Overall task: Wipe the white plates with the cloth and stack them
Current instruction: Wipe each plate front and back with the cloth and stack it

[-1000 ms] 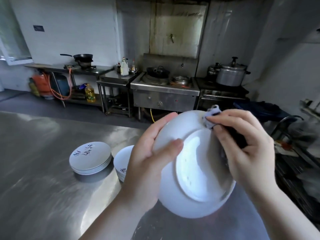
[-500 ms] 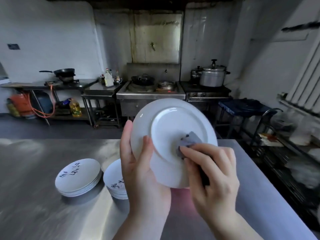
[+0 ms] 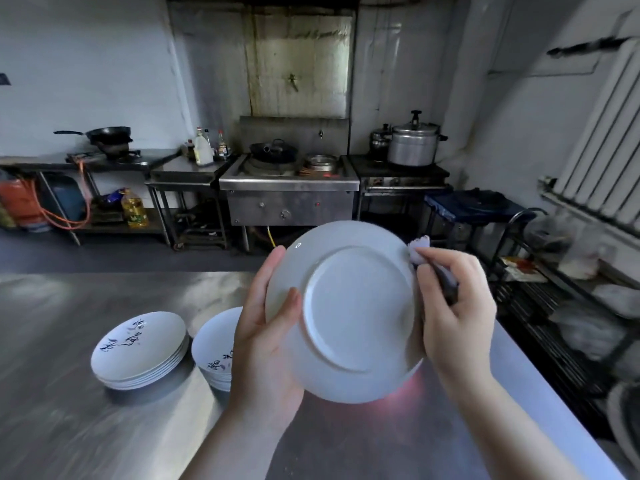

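A white plate is held up over the steel table, its underside turned toward me. My left hand grips its left rim, thumb lying on the underside. My right hand holds a pale cloth against the plate's upper right rim; most of the cloth is hidden in the fist. Two stacks of white plates with blue markings stand on the table: one at the left, a second beside it, partly behind my left hand.
The table's right edge runs diagonally past my right arm, with a wire rack of bags beyond it. Across the floor stand a stove, a large lidded pot and side benches.
My right hand has slid the cloth from the centre of the plate's underside up to the upper right rim. The plate has turned slightly; my left hand keeps its grip.
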`<action>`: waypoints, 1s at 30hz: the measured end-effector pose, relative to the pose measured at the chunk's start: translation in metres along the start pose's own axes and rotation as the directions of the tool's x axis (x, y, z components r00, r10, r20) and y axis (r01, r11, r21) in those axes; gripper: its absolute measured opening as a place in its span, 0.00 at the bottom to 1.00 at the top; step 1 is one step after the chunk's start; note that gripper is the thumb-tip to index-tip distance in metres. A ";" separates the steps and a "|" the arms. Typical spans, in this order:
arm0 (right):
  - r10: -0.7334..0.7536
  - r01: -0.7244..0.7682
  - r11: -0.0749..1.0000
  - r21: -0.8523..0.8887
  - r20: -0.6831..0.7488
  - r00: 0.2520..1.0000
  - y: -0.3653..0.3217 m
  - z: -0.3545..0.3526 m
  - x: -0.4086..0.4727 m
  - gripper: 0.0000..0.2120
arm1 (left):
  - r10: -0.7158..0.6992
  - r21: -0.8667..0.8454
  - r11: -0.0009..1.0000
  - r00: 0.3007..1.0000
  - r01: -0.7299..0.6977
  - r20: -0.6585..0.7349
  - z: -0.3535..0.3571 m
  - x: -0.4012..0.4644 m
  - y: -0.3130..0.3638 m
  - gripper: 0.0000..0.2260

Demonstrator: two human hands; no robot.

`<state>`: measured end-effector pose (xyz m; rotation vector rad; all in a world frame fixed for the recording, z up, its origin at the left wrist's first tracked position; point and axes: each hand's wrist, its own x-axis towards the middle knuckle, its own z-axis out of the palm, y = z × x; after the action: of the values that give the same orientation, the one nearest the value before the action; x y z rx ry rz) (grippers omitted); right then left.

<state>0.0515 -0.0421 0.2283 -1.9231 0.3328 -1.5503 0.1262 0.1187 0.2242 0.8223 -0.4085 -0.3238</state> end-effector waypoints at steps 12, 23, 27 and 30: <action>-0.292 0.300 0.953 0.045 0.403 0.867 -0.027 0.023 -0.004 0.09 | -0.059 0.236 0.972 0.988 0.024 0.144 -0.019 -0.001 -0.010 0.20; -0.036 0.042 0.998 -0.054 0.111 0.993 0.003 0.020 -0.031 0.09 | 0.005 0.004 1.000 0.989 -0.004 -0.149 -0.014 0.000 -0.009 0.24; -0.099 0.125 0.984 -0.124 0.199 0.975 -0.008 0.028 -0.035 0.07 | -0.029 -0.012 1.000 0.984 0.028 -0.178 -0.007 -0.006 -0.022 0.23; -0.229 0.271 0.961 -0.050 0.404 0.886 -0.017 0.031 -0.049 0.08 | -0.064 -0.036 0.998 0.982 0.059 -0.177 -0.009 -0.002 -0.024 0.22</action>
<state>0.0642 0.0077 0.1972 -2.3801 -0.0135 -1.2689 0.1260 0.1099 0.2005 0.8273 -0.2110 -0.3102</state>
